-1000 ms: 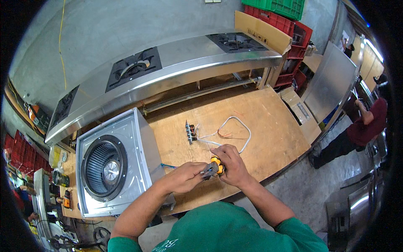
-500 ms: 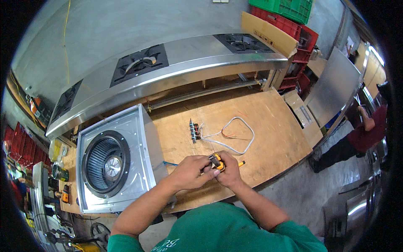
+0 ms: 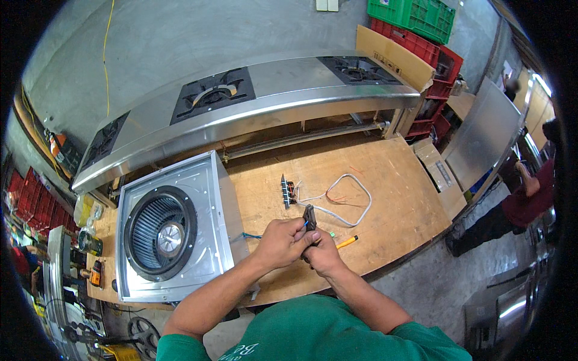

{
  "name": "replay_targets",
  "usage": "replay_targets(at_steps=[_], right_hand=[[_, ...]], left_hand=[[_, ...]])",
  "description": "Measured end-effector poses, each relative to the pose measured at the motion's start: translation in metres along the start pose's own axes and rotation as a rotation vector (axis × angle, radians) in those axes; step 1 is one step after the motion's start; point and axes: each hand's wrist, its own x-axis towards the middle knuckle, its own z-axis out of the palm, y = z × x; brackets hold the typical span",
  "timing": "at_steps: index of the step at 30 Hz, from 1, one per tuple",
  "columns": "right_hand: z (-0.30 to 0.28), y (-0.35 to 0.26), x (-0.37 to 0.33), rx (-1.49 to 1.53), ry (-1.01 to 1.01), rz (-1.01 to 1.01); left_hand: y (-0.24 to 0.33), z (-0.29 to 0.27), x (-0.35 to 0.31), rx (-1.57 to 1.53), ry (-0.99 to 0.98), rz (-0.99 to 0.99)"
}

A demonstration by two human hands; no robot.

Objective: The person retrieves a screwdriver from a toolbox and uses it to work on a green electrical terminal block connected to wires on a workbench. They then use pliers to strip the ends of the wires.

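Observation:
My right hand (image 3: 323, 255) is closed around a dark-jawed hand tool (image 3: 309, 215) that looks like a wire stripper, its jaws pointing away from me. Pressed up against it, my left hand (image 3: 282, 242) pinches a thin blue wire, a bit of which shows beside the jaws. More blue wire (image 3: 251, 236) runs from the side of the metal blower housing (image 3: 226, 210) to my left hand. A yellow stick-like tool (image 3: 347, 242) and a small green piece lie just right of my hands. Beyond them are a small circuit board (image 3: 285, 191) and a looped white cable (image 3: 368, 201) with thin red wire ends.
A long steel stove (image 3: 283, 99) with black burners spans the back of the wooden table (image 3: 403, 180). Stacked red and green crates (image 3: 415, 21) and a cardboard box (image 3: 435, 165) stand at the right. A person in a dark red shirt (image 3: 536, 192) is farther right.
The tool has turned in my hands: its yellow side showed before, now its dark jaws point up and away. The whole view has shifted slightly.

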Motion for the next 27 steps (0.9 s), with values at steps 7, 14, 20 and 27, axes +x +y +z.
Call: replay_targets(at_steps=[7,14,20,27], right_hand=[[0.009,0.011,0.004,0.181,0.088,0.069],[-0.154,0.054,0.059,0.499,0.496,-0.022],[-0.221,0.068,-0.004,-0.378,0.767,0.067],[-0.235,0.067,0.0,-1.256,0.788,0.086]], left_hand=[[-0.005,0.004,-0.001,0.025,0.038,-0.068],[0.012,-0.007,-0.012,0.086,0.035,-0.114],[0.005,-0.006,-0.002,-0.087,-0.019,-0.279],[-0.015,-0.003,-0.002,-0.429,-0.088,-0.246]])
